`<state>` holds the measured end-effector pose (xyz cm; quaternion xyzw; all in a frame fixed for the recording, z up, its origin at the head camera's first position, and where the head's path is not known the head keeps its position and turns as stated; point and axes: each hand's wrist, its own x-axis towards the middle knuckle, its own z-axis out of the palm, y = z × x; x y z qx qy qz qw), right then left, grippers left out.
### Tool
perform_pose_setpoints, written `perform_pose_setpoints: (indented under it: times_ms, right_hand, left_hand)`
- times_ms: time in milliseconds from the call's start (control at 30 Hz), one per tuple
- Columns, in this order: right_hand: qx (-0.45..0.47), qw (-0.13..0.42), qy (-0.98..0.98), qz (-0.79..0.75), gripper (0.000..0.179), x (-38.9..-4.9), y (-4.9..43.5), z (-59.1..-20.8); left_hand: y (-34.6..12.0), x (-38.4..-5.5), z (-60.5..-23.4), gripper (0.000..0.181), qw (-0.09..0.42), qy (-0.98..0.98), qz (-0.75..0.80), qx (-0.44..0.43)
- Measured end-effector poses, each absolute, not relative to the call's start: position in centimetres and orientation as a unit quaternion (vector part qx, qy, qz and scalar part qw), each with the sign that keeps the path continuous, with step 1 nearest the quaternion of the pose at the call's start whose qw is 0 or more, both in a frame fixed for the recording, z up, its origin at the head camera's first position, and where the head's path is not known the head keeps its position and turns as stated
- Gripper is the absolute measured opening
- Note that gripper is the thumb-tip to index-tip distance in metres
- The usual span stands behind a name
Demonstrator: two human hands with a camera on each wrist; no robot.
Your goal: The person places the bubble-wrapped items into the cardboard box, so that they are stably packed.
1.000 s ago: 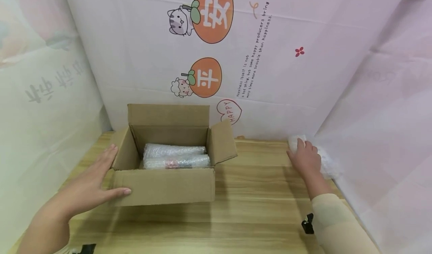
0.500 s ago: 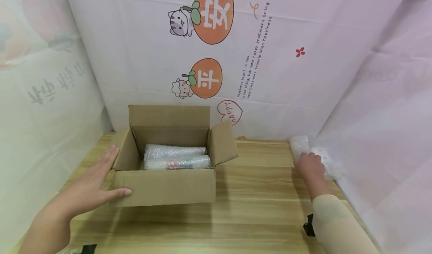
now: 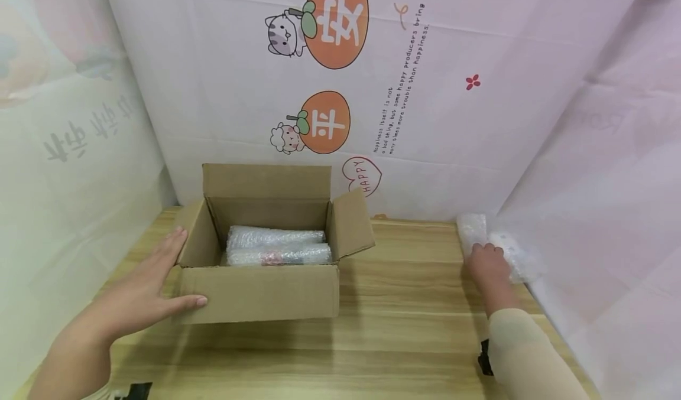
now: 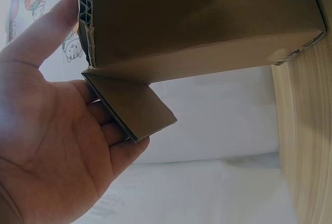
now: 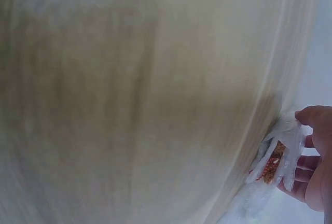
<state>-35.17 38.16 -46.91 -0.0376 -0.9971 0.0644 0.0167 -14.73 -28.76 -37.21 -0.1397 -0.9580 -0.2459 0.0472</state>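
An open cardboard box (image 3: 260, 293) stands on the left of the wooden table, its flaps spread. My left hand (image 3: 135, 302) rests against its left side, fingers extended along the side flap (image 4: 132, 105) and thumb on the front flap. Two bubble-wrapped rolls lie inside; the nearer roll (image 3: 279, 255) shows a pink-red patch through the wrap. At the far right my right hand (image 3: 488, 273) grips the near end of another bubble-wrapped package (image 3: 472, 228). In the right wrist view, thumb and fingers pinch its wrap, and orange-red contents (image 5: 274, 163) show at its end.
More bubble wrap (image 3: 513, 258) lies just right of the right hand, against the right sheet wall. White printed sheets (image 3: 425, 110) enclose the table (image 3: 404, 305) at the back and both sides. A black strap end (image 3: 485, 358) hangs by the right sleeve.
My right hand has slid back from the top of the package to its near end, uncovering the far part. My left hand and the box have stayed in place.
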Motion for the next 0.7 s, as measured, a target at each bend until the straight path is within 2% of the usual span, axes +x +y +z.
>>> perform_pose_setpoints:
  times_ms: [300, 500, 700]
  right_hand:
    - [-0.046, 0.018, -0.997, 0.062, 0.042, -35.24, 37.75, -47.34]
    - [-0.046, 0.033, -0.997, 0.055, 0.032, -35.37, 37.96, -47.71]
    - [-0.037, 0.046, -0.996, 0.061, 0.035, -35.35, 38.33, -47.88]
  left_hand:
    - [-28.83, -14.64, -37.28, 0.119, 0.049, -0.958, -0.247, -0.139]
    - [-28.66, -14.85, -37.19, 0.118, 0.048, -0.957, -0.246, -0.144]
    - [-28.66, -14.81, -37.20, 0.118, 0.047, -0.957, -0.247, -0.143]
